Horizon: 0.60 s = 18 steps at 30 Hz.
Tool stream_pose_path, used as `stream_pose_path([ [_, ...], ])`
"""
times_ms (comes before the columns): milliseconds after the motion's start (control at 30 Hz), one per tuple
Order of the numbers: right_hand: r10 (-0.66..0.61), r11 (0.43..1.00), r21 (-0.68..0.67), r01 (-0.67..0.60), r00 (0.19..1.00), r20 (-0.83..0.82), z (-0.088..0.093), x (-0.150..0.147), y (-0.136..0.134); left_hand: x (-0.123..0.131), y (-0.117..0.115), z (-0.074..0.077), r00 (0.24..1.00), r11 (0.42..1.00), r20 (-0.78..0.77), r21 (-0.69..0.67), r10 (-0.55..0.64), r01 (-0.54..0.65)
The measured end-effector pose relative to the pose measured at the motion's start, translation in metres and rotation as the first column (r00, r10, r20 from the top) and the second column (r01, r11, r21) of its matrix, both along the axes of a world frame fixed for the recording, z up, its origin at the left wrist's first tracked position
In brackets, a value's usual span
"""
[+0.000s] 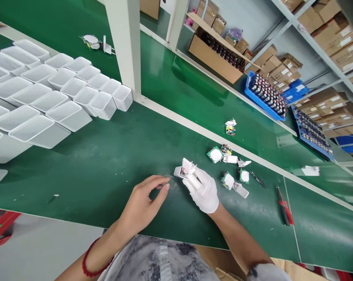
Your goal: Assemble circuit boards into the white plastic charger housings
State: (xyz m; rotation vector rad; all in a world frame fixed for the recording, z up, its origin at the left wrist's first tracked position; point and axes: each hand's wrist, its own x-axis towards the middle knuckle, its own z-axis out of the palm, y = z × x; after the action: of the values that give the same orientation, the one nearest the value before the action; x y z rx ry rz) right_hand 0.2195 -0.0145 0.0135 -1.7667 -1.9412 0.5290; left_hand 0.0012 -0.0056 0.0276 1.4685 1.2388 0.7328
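Observation:
My right hand [207, 193], in a white glove, is closed around a white plastic housing [178, 172]. The housing's end is open, with small parts and a bit of red wire inside, and a white flap-like piece [187, 165] stands up from it. My left hand [144, 203] is bare and hovers just left of the housing. Its thumb and forefinger are apart with nothing visible between them. To the right of the glove lie several green circuit boards with white round pads [229, 180], some joined to white plastic pieces [240, 190].
Many white open-topped cases [73, 115] stand in rows at left. Red-handled pliers [285, 208] and dark tweezers [259, 180] lie at right. A white post [126, 47] and rail [194, 127] cross the green table [129, 150]. Blue trays [264, 97] of parts sit beyond.

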Motion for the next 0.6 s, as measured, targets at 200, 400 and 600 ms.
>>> stream_pose_path([
  [200,-0.017,0.995,0.101,0.016,1.000,0.006,0.003,0.001,0.000,-0.007,-0.003,-0.006,1.000,1.000,-0.004,-0.009,0.001,-0.001],
  [400,0.029,1.000,0.012,-0.029,1.000,-0.011,0.007,-0.013,0.008,-0.011,-0.004,-0.010,0.999,0.999,-0.035,-0.035,-0.015,0.014],
  [600,-0.103,0.986,0.121,0.113,0.991,-0.090,0.043,0.022,0.044,-0.008,-0.008,-0.015,0.997,0.994,-0.043,-0.089,0.066,-0.070],
])
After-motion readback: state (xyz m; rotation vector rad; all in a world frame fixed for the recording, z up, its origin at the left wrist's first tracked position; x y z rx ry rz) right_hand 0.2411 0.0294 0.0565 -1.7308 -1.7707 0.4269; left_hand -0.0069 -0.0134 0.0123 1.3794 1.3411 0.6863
